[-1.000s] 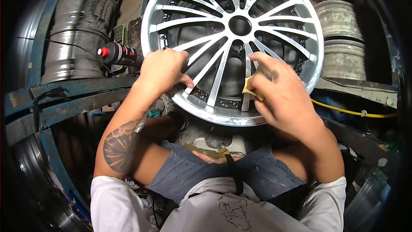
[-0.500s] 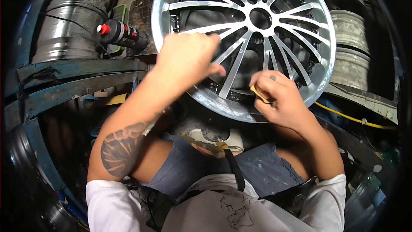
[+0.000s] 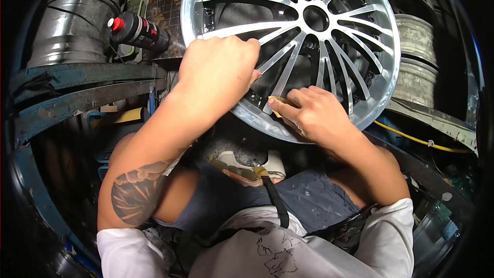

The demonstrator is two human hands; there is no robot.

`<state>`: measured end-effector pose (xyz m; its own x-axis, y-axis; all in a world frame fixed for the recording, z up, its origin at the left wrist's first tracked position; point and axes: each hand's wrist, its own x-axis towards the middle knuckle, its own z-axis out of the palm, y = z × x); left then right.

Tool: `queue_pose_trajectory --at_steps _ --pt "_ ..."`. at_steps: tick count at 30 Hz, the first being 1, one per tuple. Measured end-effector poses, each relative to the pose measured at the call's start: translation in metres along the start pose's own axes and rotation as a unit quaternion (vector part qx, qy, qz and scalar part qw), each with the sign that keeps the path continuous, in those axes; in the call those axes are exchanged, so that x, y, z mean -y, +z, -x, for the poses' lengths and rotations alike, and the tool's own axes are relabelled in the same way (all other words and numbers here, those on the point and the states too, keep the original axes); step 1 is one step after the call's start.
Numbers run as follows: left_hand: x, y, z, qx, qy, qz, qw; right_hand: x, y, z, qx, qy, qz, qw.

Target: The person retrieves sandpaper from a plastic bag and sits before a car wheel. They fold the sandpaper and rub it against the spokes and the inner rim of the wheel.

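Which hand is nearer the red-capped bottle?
Left. The left hand is over the wheel, toward the bottle; the right hand is farther off, at the wheel's near edge.

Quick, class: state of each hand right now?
Left hand: curled at the wheel; whether gripping cannot be told.
Right hand: closed, holding the yellow piece.

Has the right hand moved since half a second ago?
Yes: leftward along the wheel's near side, judged against the wheel's hub, which the right hand now sits below.
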<state>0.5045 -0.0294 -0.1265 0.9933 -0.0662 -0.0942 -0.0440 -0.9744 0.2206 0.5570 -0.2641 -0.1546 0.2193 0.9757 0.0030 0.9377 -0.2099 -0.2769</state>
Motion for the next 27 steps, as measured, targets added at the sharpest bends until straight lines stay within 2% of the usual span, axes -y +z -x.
queue_pose_trajectory --at_steps 5,14,22,27 --pt "-0.003 0.0 0.006 -0.001 -0.005 0.009 1.0 0.005 0.0 -0.002 0.042 -0.028 0.069 0.996" --pt "0.004 -0.004 0.011 0.019 -0.028 -0.007 0.999 -0.007 0.009 -0.001 -0.014 -0.036 0.028 0.999" --pt "-0.014 0.005 0.011 0.045 0.003 0.001 0.999 -0.006 0.01 0.005 0.032 0.023 0.013 0.999" --pt "-0.016 0.007 0.011 0.066 -0.001 -0.021 0.998 -0.003 0.009 0.006 0.029 0.033 -0.02 0.999"
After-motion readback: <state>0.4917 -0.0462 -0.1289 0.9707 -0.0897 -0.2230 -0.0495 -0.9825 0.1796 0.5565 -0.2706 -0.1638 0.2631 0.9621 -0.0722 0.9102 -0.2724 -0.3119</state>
